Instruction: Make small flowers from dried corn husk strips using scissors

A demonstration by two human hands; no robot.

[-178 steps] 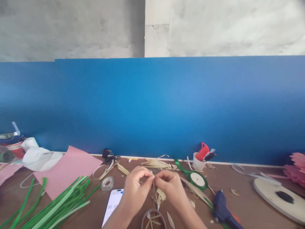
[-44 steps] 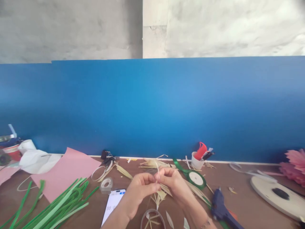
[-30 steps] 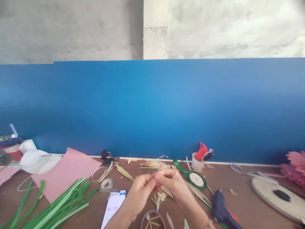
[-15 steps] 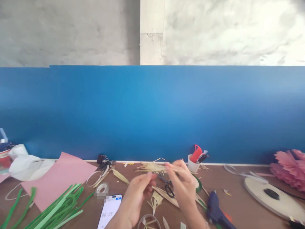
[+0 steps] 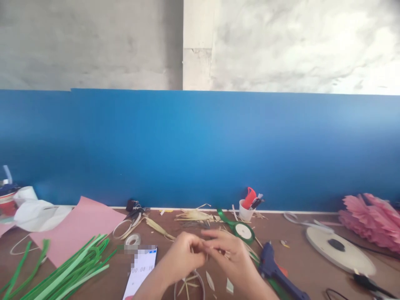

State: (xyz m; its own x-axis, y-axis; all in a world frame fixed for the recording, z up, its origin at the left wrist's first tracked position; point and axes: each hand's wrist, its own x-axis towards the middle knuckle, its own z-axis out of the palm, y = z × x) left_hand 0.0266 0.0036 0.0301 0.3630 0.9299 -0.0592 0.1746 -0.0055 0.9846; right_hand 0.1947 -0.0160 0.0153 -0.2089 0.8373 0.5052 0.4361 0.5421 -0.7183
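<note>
My left hand [image 5: 186,255] and my right hand [image 5: 229,251] meet fingertip to fingertip above the middle of the table. The left fingers are curled into a pinch. On the right, the thumb and fingers come together at the same spot. What lies between them is too small and too hidden to make out. Just below the hands is a clear ring [image 5: 203,283] with pale dried strips [image 5: 187,286] inside it. Behind them lies a pile of dried husk strips [image 5: 193,215]. A green ribbon spool [image 5: 244,231] is beyond my right hand.
A blue glue gun [image 5: 275,268] lies right of my right arm. Left are a phone [image 5: 142,271], a tape roll [image 5: 133,240], green pipe cleaners [image 5: 70,268] and pink paper [image 5: 81,229]. A white cup [image 5: 246,213], a round turntable [image 5: 340,252] and pink tissue paper [image 5: 371,221] stand right.
My hands have come together from being apart, the right hand lowering and moving left. The green ribbon spool, earlier mostly covered by the right hand, now shows. The view has shifted slightly.
</note>
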